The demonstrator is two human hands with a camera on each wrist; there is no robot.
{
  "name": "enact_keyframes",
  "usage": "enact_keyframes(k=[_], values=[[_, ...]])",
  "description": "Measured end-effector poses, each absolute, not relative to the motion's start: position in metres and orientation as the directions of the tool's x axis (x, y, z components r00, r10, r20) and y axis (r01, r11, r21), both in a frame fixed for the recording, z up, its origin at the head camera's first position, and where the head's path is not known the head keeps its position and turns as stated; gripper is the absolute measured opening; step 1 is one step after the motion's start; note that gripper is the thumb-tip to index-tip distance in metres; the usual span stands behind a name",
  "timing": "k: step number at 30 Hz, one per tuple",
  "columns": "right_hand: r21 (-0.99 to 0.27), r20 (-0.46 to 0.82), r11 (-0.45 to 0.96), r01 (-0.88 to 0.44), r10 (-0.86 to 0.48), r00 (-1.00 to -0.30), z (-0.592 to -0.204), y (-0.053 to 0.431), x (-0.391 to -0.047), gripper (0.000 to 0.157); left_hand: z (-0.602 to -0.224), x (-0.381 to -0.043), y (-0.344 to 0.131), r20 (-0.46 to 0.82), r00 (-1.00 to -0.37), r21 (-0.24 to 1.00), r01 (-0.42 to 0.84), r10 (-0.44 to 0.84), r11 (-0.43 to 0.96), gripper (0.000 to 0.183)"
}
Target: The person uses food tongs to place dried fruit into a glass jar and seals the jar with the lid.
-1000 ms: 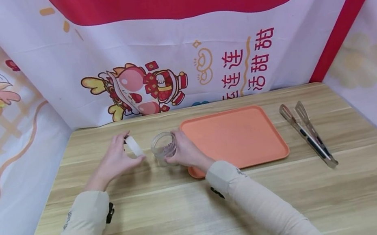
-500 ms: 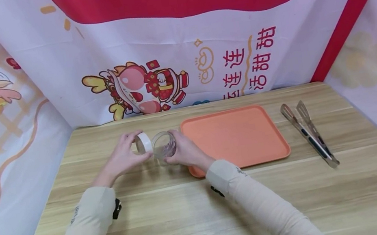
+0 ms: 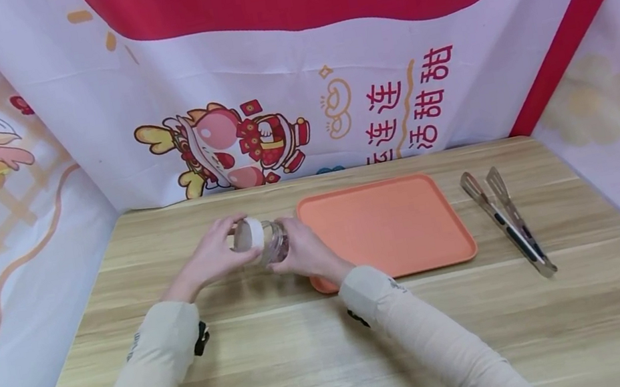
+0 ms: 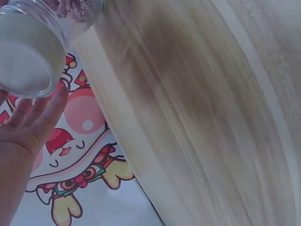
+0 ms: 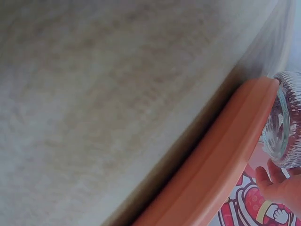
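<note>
1 jar [image 3: 274, 242] in right hand [image 3: 308, 252] grip; left hand [image 3: 212, 258] grips 1 lid [image 3: 247, 234].

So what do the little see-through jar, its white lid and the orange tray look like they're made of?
Small clear ribbed jar: glass or clear plastic, glossy, see-through. Round white lid: probably plastic, matte and opaque. Flat orange tray: likely moulded plastic, with a smooth uniform colour and a rounded rim.
</note>
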State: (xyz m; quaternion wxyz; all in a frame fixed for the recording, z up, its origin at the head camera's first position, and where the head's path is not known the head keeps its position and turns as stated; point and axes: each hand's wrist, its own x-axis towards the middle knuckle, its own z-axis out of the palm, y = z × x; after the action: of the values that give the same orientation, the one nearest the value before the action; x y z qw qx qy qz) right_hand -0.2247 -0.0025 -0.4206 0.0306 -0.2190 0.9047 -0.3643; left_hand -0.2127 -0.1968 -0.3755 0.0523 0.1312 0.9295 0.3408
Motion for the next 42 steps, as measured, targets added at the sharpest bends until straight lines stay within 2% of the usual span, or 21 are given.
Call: enact_keyframes(k=[11, 21, 33, 42], values=[[-0.607, 0.088, 0.696, -0.384, -0.422, -0.902, -0.4214, -0.0039, -0.2225, 0.088, -0.3793, -0.2139, -0.1934, -0.134, -0.948, 0.639, 0.14, 0.289, 0.756, 0.084], [-0.608, 0.11, 0.679, -0.412, -0.442, -0.89, -0.4184, -0.0023, -0.2223, 0.088, -0.3788, -0.2144, -0.1928, -0.113, -0.93, 0.66, 0.193, 0.35, 0.726, 0.085], [-0.606, 0.1, 0.683, -0.408, -0.443, -0.891, -0.4179, -0.002, -0.223, 0.087, -0.3778, -0.2157, -0.1942, -0.142, -0.931, 0.653, 0.167, 0.337, 0.738, 0.085], [-0.616, 0.122, 0.667, -0.419, -0.444, -0.888, -0.4184, -0.0016, -0.2228, 0.085, -0.3751, -0.2162, -0.1932, -0.151, -0.912, 0.675, 0.187, 0.381, 0.714, 0.087]])
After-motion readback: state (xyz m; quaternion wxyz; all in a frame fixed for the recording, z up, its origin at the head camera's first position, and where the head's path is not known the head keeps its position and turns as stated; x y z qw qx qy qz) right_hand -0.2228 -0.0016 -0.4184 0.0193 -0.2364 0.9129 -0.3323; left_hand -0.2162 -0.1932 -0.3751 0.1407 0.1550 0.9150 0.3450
